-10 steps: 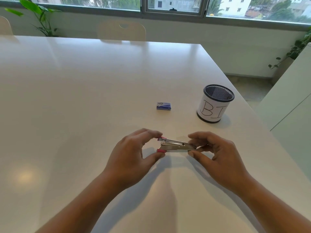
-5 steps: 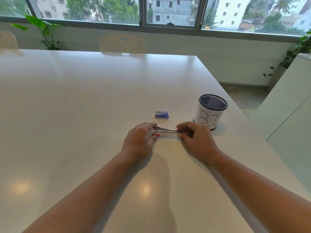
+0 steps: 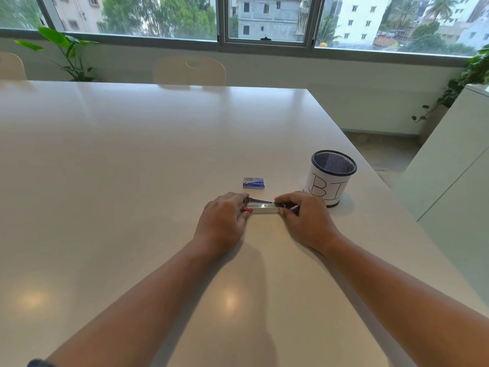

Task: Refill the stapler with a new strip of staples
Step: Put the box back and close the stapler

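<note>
A small metal stapler (image 3: 263, 207) with red ends lies lengthwise on the white table (image 3: 132, 168), held between both hands. My left hand (image 3: 222, 223) pinches its left, red end. My right hand (image 3: 304, 221) grips its right end, and a thin pale piece sticks out past those fingers. The stapler's top arm is slightly raised from the base. A small blue staple box (image 3: 254, 183) sits flat on the table just beyond the stapler, untouched.
A black mesh pen cup (image 3: 329, 178) wrapped in white paper with handwritten letters stands right of the stapler, close to my right hand. The table's right edge runs near it. A white cabinet (image 3: 455, 168) is further right, chairs and plants at the far side.
Both hands have carried the stapler away from me and down onto the table near the staple box. The head view has tilted up.
</note>
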Demonstrator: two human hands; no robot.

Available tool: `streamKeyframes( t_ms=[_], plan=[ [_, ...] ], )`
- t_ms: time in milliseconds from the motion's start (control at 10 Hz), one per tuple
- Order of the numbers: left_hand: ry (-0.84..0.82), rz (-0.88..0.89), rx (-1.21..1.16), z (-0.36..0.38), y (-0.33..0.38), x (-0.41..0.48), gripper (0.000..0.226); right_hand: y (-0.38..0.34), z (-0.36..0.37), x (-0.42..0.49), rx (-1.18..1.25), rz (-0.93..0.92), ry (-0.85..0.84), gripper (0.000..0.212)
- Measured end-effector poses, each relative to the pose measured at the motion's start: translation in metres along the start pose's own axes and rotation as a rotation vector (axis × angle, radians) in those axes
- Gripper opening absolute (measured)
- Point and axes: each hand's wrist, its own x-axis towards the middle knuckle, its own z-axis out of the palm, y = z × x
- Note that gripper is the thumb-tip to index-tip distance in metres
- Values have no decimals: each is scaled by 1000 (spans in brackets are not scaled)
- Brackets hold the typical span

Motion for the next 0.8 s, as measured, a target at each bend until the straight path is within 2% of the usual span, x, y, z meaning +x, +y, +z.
streamKeyframes(
  t_ms=[500,800],
  plan=[
    [-1,39,105,0,4,-4,43,0,2,1,-88,-61,6,24],
    [-14,-30,59,0,5,-3,61,-5,0,-4,-78,-67,63,26]
  ],
)
